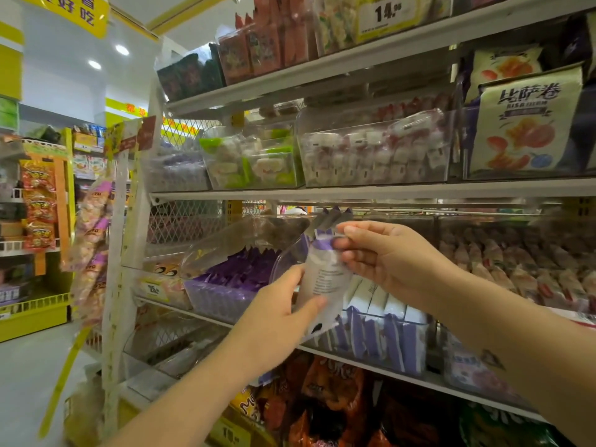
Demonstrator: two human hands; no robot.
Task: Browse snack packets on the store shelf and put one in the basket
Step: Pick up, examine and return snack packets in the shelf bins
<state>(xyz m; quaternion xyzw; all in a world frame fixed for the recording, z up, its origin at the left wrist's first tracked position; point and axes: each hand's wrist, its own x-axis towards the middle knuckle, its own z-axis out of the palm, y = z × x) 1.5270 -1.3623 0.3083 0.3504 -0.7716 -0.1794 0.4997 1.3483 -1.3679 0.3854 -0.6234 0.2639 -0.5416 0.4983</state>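
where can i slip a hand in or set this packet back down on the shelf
Room: the gap by the mesh, above the lilac basket whose lid is up. Crowded: the white box row under the packet, and the bin to its right.

The white shelf [387,191] carries clear bins [374,156] of wrapped sweets. Below, a tray [219,300] holds purple packets [238,272].

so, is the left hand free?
No, the left hand grips the packet at its lower part while the right hand pinches its top.
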